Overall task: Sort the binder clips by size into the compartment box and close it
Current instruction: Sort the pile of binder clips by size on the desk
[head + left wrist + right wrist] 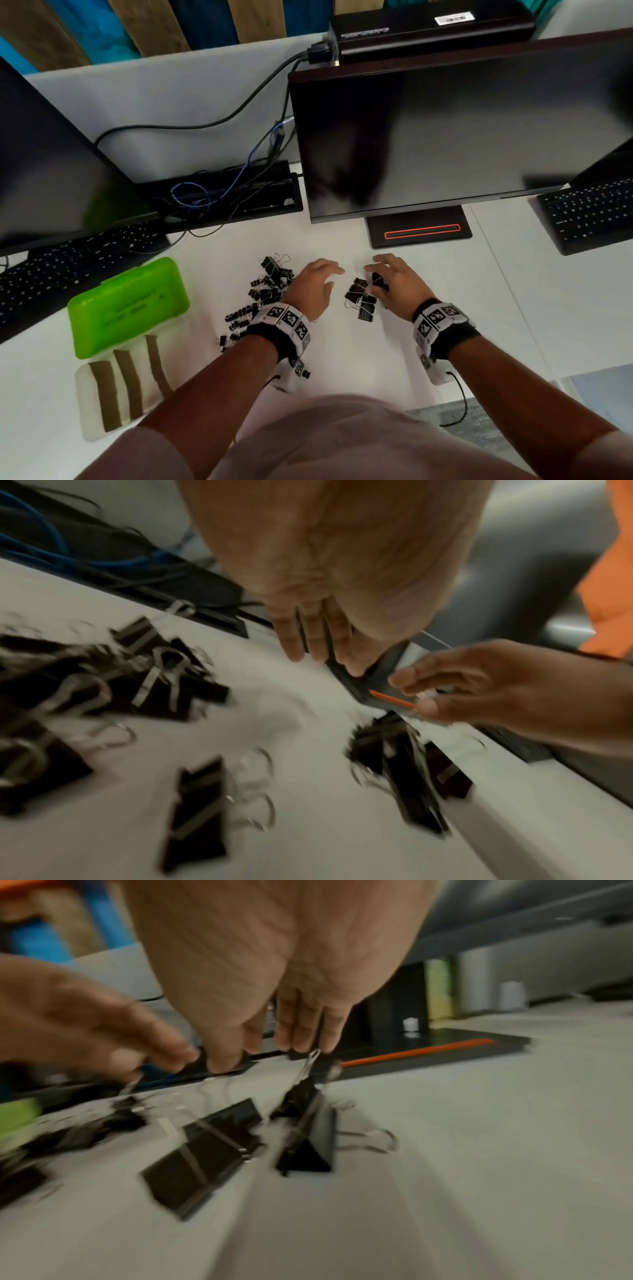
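A pile of black binder clips [265, 296] in mixed sizes lies on the white desk under and left of my left wrist. A small group of larger clips [361, 301] lies between my hands. My left hand [330, 277] hovers over the desk with straight fingers [313, 639] and holds nothing. My right hand [380, 279] points its fingers down and pinches the wire handle of a binder clip [301, 1096] whose black body hangs at the desk. The compartment box stands open at the left: green lid [130, 301] and clear base [85, 407] with brown dividers.
A monitor [445, 137] on a black stand [419, 233] with a red stripe is right behind my hands. A second monitor [44, 171] and keyboard [68, 263] are at the left, another keyboard [589, 216] at the right. Cables [219, 192] fill a tray at the back.
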### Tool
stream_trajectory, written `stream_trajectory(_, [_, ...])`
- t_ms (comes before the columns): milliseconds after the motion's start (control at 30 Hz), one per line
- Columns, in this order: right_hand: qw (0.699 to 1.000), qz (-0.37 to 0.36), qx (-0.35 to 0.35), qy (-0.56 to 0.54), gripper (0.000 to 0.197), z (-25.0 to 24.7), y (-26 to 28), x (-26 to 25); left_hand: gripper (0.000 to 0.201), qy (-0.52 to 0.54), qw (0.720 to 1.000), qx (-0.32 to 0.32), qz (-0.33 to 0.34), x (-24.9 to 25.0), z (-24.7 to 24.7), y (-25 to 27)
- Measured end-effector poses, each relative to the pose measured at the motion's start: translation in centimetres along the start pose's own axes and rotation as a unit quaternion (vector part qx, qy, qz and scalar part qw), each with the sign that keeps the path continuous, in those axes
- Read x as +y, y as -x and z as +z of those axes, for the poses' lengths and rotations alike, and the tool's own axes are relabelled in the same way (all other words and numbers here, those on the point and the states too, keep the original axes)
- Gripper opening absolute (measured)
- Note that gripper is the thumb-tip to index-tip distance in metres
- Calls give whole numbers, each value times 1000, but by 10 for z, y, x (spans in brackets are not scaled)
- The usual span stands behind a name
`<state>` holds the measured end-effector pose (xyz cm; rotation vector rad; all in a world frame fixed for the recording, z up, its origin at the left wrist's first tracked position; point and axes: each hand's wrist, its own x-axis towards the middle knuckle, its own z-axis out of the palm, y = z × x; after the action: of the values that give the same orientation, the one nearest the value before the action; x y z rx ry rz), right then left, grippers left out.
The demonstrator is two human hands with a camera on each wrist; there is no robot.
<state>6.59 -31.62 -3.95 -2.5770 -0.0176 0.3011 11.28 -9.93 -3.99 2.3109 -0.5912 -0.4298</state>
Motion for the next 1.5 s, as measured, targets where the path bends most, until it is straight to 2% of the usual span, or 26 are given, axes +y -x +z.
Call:
stream_trajectory(67, [994,-91,-1,53,41,8,-5,-14,49,-15,996,81,-45,-17,-25,-1])
stream_trajectory(133, [987,-140,-28,74,41,13,-15,-35,65,-37,986,113,-117,-37,-49,-1])
stream_trajectory(200, [982,-153,-76,78,40,17,-27,-58,75,-63,979,81,-177,-57,-65,2])
stream_trajectory(267, [975,-164,-114,93,40,21,-38,-77,72,-71,975,18,-209,-72,-75,8])
stream_trajectory(367, [967,-176,-148,112,42,25,-50,-96,56,-88,974,-38,-206,-82,-76,13])
stream_trajectory(433, [964,-169,-166,118,41,27,-55,-103,47,-105,974,-26,-198,-86,-72,14])
stream_trajectory(533, [960,-182,-166,132,27,28,-61,-110,32,-121,977,19,-174,-91,-67,14])
stream_trajectory(667, [948,-227,-148,165,20,34,-64,-118,10,-143,981,15,-128,-88,-66,9])
stream_trajectory(767, [945,-254,-140,150,23,40,-63,-123,8,-106,981,25,-158,-83,-73,3])
stream_trajectory(833, [945,-243,-154,155,29,42,-63,-121,8,-61,981,57,-177,-83,-82,4])
stream_trajectory(933, [960,-202,-147,128,33,39,-65,-113,13,11,985,89,-147,-79,-94,14])
stream_trajectory(1000, [984,-140,-105,27,40,34,-64,-111,11,56,988,78,-122,-69,-99,20])
stream_trajectory(1067, [989,-90,-78,-82,47,27,-64,-113,11,93,988,55,-112,-56,-97,22])
stream_trajectory(1133, [985,-82,-70,-137,40,22,-63,-116,22,123,986,34,-109,-45,-89,22])
stream_trajectory(1233, [986,-77,-51,-137,19,18,-58,-110,39,153,982,12,-106,-35,-77,23])
stream_trajectory(1300, [989,-56,-44,-130,20,14,-48,-103,48,153,984,-5,-92,-33,-71,28])
stream_trajectory(1400, [992,-13,-24,-122,21,7,-27,-91,46,158,983,-14,-93,-29,-62,39])
stream_trajectory(1500, [992,27,-3,-127,11,3,-3,-77,42,140,985,-72,-77,-18,-43,47])
